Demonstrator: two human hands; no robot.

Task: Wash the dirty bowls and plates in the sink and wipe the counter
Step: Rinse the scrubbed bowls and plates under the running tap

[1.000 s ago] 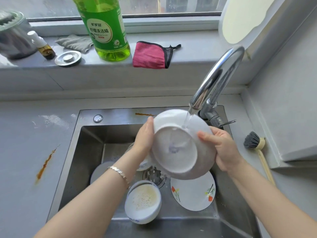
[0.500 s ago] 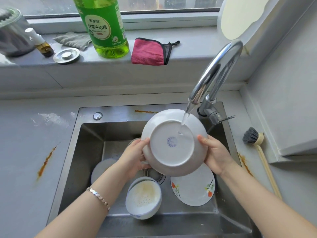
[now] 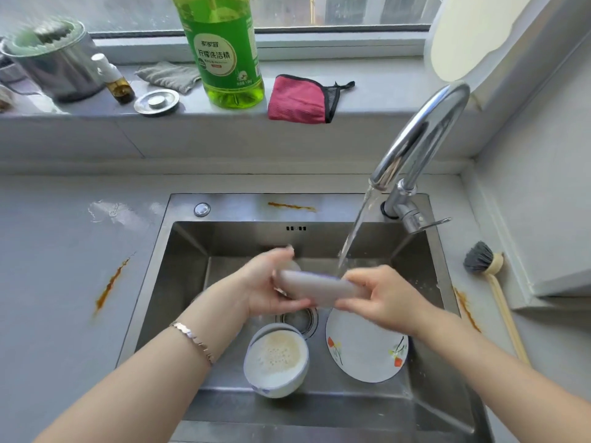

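Bowl lower, edge-on vs before; L hand, R hand fingers round its rims, off sink walls.

L hand & R hand grip opposite edges of a white bowl, blurred & edge-on, under water running from the faucet over the sink. On sink floor below: small bowl w/ frothy residue, beside a floral plate. On the sill: green detergent bottle & pink cloth.
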